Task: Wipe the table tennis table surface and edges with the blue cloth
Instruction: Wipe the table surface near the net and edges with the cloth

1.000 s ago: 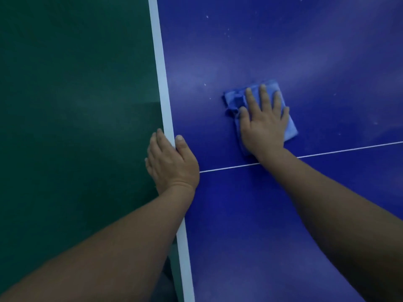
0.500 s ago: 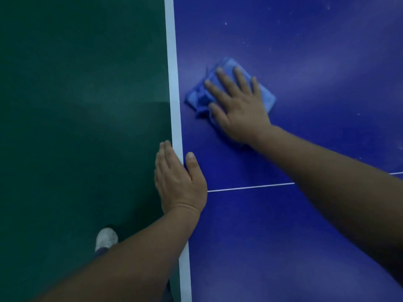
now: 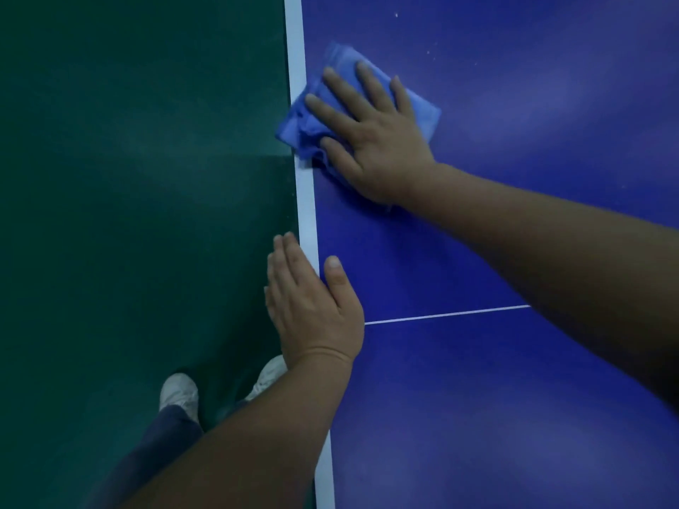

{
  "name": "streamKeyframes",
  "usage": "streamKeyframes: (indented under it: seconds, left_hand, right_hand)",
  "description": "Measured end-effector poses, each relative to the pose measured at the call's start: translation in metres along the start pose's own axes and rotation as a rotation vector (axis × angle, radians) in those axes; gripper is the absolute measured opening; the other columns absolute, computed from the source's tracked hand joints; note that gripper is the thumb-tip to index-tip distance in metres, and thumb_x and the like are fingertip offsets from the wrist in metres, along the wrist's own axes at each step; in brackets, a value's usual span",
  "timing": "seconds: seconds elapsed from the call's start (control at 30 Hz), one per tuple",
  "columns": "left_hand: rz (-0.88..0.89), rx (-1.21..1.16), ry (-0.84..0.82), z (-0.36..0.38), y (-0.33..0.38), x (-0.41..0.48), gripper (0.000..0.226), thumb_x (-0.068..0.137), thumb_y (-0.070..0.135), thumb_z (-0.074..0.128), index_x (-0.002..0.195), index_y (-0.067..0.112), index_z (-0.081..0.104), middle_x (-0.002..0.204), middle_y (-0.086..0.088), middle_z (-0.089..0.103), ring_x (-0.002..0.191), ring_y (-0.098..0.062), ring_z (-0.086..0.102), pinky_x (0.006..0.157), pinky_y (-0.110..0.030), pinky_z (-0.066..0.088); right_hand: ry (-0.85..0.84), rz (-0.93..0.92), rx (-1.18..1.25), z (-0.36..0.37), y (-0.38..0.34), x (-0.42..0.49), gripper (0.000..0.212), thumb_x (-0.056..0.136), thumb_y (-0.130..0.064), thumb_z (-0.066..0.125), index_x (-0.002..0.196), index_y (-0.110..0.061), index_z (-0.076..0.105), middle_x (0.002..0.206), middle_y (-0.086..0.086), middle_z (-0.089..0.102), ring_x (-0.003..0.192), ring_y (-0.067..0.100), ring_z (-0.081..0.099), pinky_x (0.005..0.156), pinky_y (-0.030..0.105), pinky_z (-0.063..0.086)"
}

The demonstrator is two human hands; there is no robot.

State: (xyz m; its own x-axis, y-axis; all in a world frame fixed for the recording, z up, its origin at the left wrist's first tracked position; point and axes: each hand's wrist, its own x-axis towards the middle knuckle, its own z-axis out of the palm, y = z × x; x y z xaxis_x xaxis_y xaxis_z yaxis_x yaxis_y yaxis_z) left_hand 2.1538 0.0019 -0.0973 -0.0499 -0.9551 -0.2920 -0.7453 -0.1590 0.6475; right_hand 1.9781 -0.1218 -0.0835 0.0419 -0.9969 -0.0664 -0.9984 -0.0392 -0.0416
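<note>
The right hand (image 3: pixel 371 141) lies flat, fingers spread, pressing the crumpled blue fabric cloth (image 3: pixel 316 119) onto the dark blue table tennis table (image 3: pixel 514 398). The cloth's corner ahead of the fingertips overlaps the white painted edge line (image 3: pixel 306 200), apparently so the stroke reaches the rim. The left hand (image 3: pixel 312 306) grips nothing; open, it braces on that edge, thumb on top, likely steadying the lean. 2 pale shoes (image 3: pixel 179 393) stand below the left forearm.

A sports hall: blue table tennis table (image 3: pixel 514 398) with white edge line (image 3: pixel 308 200), green floor (image 3: pixel 128 214).
</note>
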Motion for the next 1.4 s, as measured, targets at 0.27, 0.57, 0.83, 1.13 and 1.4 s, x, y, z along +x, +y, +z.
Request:
streamKeyframes:
  seconds: [0.27,0.57,0.83,1.13,1.4]
  left_hand:
    - [-0.029,0.064,0.013,0.001,0.004,0.0,0.081,0.093,0.055,0.015,0.158,0.009,0.021,0.165,-0.01,0.022,0.152,-0.028,0.021,0.121,-0.05,0.022]
    - [-0.029,0.163,0.039,0.003,0.005,-0.002,0.076,0.094,0.051,0.022,0.159,0.011,0.016,0.167,-0.009,0.019,0.152,-0.029,0.02,0.12,-0.054,0.02]
    - [-0.013,0.184,0.052,0.004,0.004,-0.004,0.073,0.098,0.049,0.025,0.16,0.013,0.012,0.167,-0.007,0.017,0.153,-0.028,0.018,0.121,-0.052,0.018]
    - [-0.005,0.195,0.053,0.006,0.005,-0.003,0.073,0.098,0.049,0.026,0.16,0.012,0.013,0.166,-0.009,0.019,0.152,-0.029,0.019,0.12,-0.052,0.019]
    - [-0.011,0.212,0.031,0.003,0.006,-0.005,0.074,0.098,0.05,0.024,0.16,0.012,0.011,0.167,-0.009,0.018,0.153,-0.029,0.018,0.121,-0.051,0.019]
  right_hand:
    - [-0.024,0.033,0.05,0.017,-0.03,-0.225,0.049,0.105,-0.042,0.035,0.152,-0.028,0.04,0.162,0.007,0.031,0.151,0.041,0.02,0.115,0.066,0.019]
    - [0.128,0.722,0.092,0.027,-0.049,-0.144,0.057,0.1,-0.047,0.028,0.155,-0.036,0.031,0.166,0.001,0.021,0.153,0.036,0.013,0.118,0.062,0.014]
    - [0.09,1.176,0.115,0.015,0.096,-0.211,0.062,0.099,-0.052,0.022,0.159,-0.035,0.024,0.168,-0.001,0.014,0.155,0.031,0.007,0.118,0.064,0.012]
    - [0.08,0.327,0.06,0.028,0.002,-0.231,0.049,0.103,-0.045,0.036,0.15,-0.031,0.044,0.161,0.003,0.034,0.151,0.034,0.023,0.116,0.066,0.016]
    - [0.106,1.174,0.08,0.02,0.048,-0.181,0.057,0.103,-0.051,0.027,0.158,-0.041,0.019,0.168,-0.005,0.011,0.155,0.03,0.005,0.119,0.066,0.007]
